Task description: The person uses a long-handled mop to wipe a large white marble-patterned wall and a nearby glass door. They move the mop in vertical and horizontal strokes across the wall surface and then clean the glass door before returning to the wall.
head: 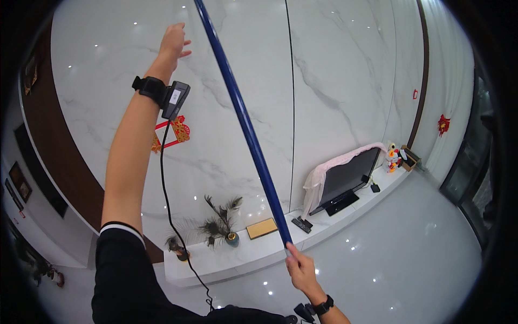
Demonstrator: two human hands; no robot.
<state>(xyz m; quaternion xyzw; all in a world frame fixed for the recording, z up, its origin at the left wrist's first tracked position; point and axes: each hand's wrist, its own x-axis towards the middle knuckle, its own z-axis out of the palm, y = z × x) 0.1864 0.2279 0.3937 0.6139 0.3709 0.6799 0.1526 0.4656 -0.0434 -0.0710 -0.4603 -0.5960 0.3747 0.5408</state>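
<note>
A long blue pole point(247, 121) runs slantwise up the middle of the view, its upper end beyond the top edge. Around its lower end, at the bottom right of centre, my right hand point(301, 267) is closed. My left hand point(173, 42) is raised at the upper left, apart from the pole, with nothing seen in it and some fingers spread. A black device point(176, 100) is strapped to my left wrist, and a black cable point(166, 182) hangs from it.
Before me stands a white marble-patterned wall point(340, 69). Along its foot, a low white ledge point(218, 269) bears a television point(348, 178) with a pink cover, a gold box point(262, 229), a vase point(232, 239) of peacock feathers and a toy figure point(391, 158). A red-framed decoration point(172, 135) is on the wall.
</note>
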